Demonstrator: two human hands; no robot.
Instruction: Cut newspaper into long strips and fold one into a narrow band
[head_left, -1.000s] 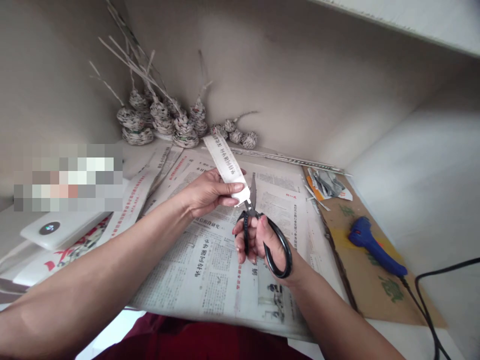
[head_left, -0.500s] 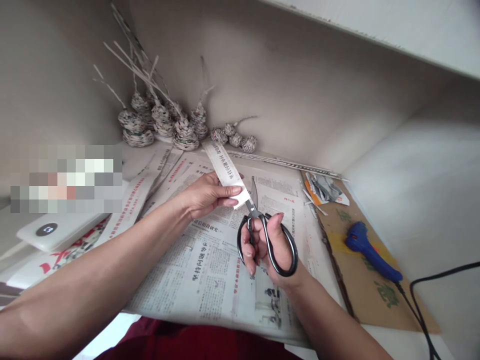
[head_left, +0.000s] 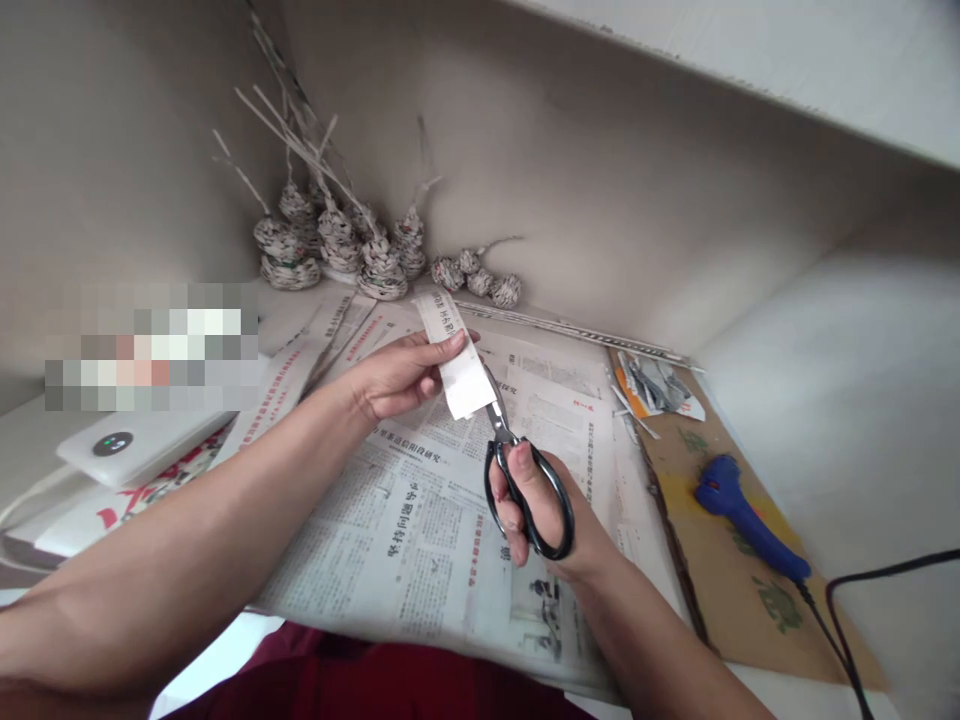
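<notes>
Between the thumb and fingers of my left hand is a narrow folded newspaper strip, printed at its far end and pale at the near end. My right hand grips black-handled scissors through the loops. Their metal blades point away from me and lie beside the strip's near right edge, looking nearly closed; whether they touch the paper I cannot tell. Spread newspaper covers the work surface beneath both hands.
Woven paper gourd shapes and small woven balls stand along the back wall. Thin paper rods lie there too. At right, a blue glue gun with a cord rests on cardboard. A white device sits at left.
My left thumb has shifted farther up the strip, baring its near end. The scissor blades have swung closer together, and the handles with them. The whole view has shifted slightly.
</notes>
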